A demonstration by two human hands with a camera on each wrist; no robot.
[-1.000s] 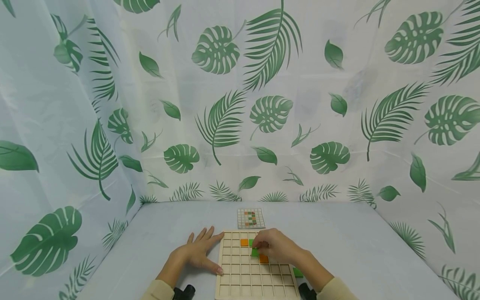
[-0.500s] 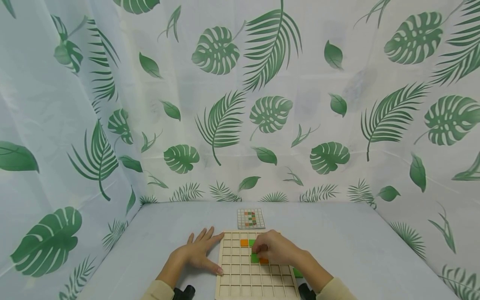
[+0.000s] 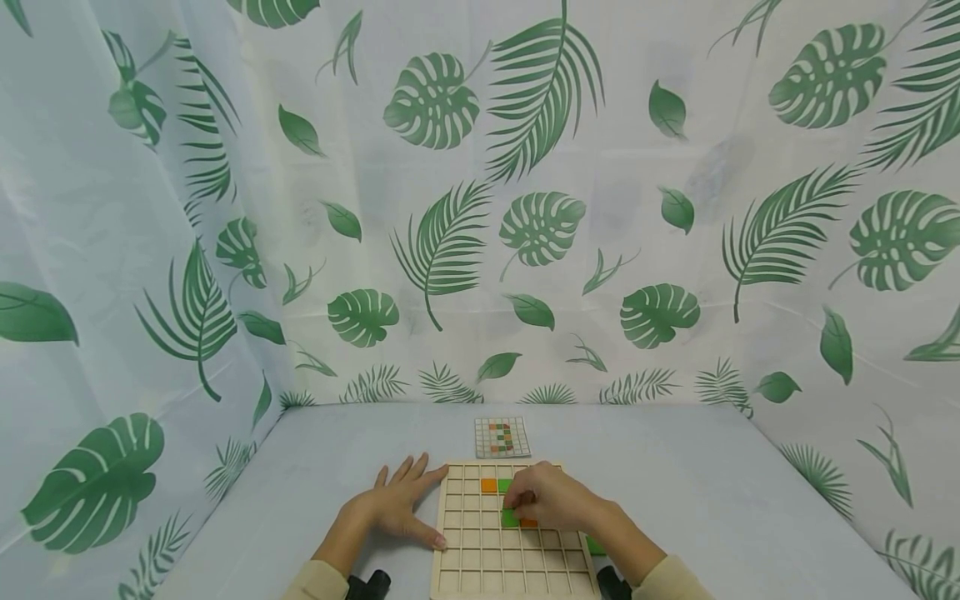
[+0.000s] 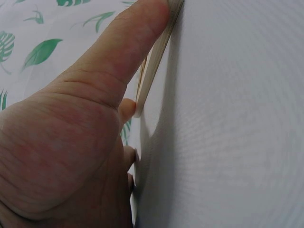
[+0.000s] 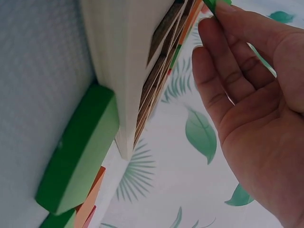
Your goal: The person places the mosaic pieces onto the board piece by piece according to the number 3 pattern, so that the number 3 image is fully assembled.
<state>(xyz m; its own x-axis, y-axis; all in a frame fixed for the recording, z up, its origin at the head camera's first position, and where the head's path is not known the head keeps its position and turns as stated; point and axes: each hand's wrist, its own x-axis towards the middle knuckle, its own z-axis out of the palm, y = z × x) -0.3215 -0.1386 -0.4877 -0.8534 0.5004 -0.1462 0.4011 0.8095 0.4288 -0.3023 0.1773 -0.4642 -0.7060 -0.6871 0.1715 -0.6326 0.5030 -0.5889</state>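
Observation:
A wooden grid board lies on the white table. My left hand rests beside its left edge with fingers spread, thumb and index fingertip touching the frame; the thumb shows large in the left wrist view. Over the upper middle squares, my right hand pinches a green square tile down at a grid square. That tile also shows at the thumb tip in the right wrist view. An orange tile sits just right of it, partly covered by the hand. Farther up are an orange tile and a green tile.
Behind the board lies a small card printed with a coloured grid pattern. A green block sits on the table against the board's right side, with orange and red pieces beyond it. Leaf-print curtains stand at the back and sides.
My right hand has come slightly lower and toward me, bringing the green tile down beside the orange one and covering more of the orange tile. The left hand stays still.

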